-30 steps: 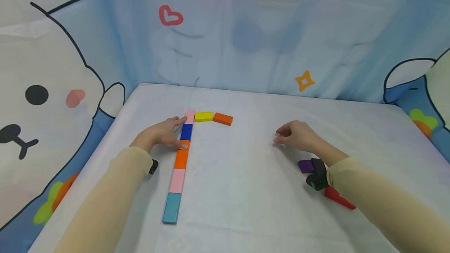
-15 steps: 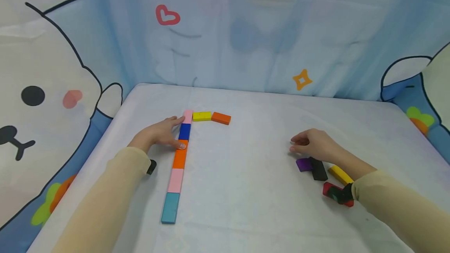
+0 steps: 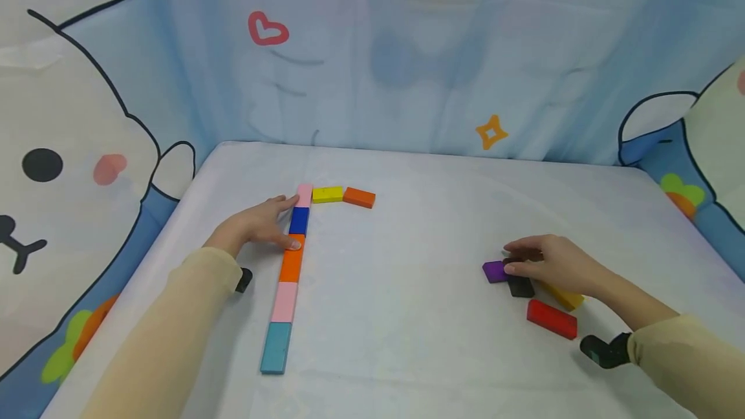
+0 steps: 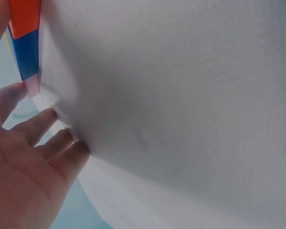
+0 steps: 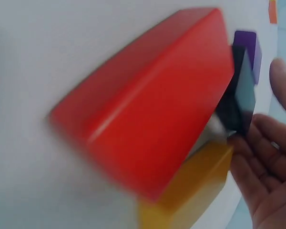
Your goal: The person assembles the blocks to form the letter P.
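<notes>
My left hand [image 3: 253, 228] rests beside a straight row of blocks. Its thumb touches the long orange block [image 3: 291, 268], and its index fingertip meets the small pink block [image 3: 304, 195] at the far end. Between those two lies a blue block [image 3: 299, 220]. Over on the right, my right hand [image 3: 555, 267] hovers with thumb and fingers apart around a black block [image 5: 238, 93]. In the right wrist view the thumb stands off from the black block, while the fingertips are close to its lower end. A purple block [image 3: 494, 271] lies against the black one.
A red block [image 3: 551, 319] and a partly covered yellow block [image 3: 564, 297] lie near the right hand. The row continues nearer with a pink block [image 3: 284, 302] and a teal block [image 3: 276, 348]. Yellow [image 3: 328, 194] and small orange [image 3: 359, 197] blocks extend right from its far end.
My right hand has moved right and nearer, down to the black block, and the red block has come into full view. The left hand keeps its place on the row.
</notes>
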The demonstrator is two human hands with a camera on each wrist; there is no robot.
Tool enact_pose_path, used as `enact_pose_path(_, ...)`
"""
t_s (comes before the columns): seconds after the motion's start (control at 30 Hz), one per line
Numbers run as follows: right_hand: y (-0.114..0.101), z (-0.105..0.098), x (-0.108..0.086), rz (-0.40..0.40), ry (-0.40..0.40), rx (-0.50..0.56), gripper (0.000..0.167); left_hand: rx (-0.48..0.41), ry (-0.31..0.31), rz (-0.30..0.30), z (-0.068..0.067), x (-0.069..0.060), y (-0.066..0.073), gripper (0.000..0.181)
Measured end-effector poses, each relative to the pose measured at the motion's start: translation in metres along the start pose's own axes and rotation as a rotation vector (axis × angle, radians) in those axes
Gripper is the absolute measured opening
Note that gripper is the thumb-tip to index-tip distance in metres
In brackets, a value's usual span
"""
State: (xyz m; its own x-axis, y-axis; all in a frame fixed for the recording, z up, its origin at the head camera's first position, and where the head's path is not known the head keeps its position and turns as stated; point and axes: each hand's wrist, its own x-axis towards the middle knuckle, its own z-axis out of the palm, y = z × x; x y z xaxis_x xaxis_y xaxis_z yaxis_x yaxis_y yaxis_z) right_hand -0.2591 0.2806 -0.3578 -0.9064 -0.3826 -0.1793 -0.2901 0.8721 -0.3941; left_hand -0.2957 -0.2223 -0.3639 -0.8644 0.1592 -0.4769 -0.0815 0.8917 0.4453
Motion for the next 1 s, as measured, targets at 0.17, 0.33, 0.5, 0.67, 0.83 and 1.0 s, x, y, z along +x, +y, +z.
enact_pose_path(0.17, 0.012, 0.000, -0.012, -0.036, -0.001, 0.009, 0.060, -0.004, -0.002, -0.007, 0.000, 0.000, 0.000, 0.102)
enact_pose_path(0.33, 0.017, 0.000, -0.019, -0.034, -0.008, 0.012, 0.068, -0.008, -0.002, -0.011, 0.001, 0.000, 0.000, 0.102)
enact_pose_path(0.5, 0.023, 0.001, -0.024, -0.036, -0.002, -0.010, 0.072, -0.003, -0.002, -0.001, 0.001, 0.000, 0.001, 0.103)
enact_pose_path(0.67, 0.026, 0.002, -0.027, -0.037, 0.022, -0.042, 0.072, 0.002, 0.000, 0.007, 0.001, 0.000, 0.000, 0.103)
enact_pose_path(0.83, 0.027, 0.004, -0.029, -0.025, 0.041, -0.045, 0.071, 0.002, -0.001, 0.005, 0.001, 0.001, 0.000, 0.103)
enact_pose_path(1.0, 0.026, 0.006, -0.028, -0.014, 0.048, -0.054, 0.070, -0.006, -0.002, 0.004, 0.001, 0.000, 0.001, 0.102)
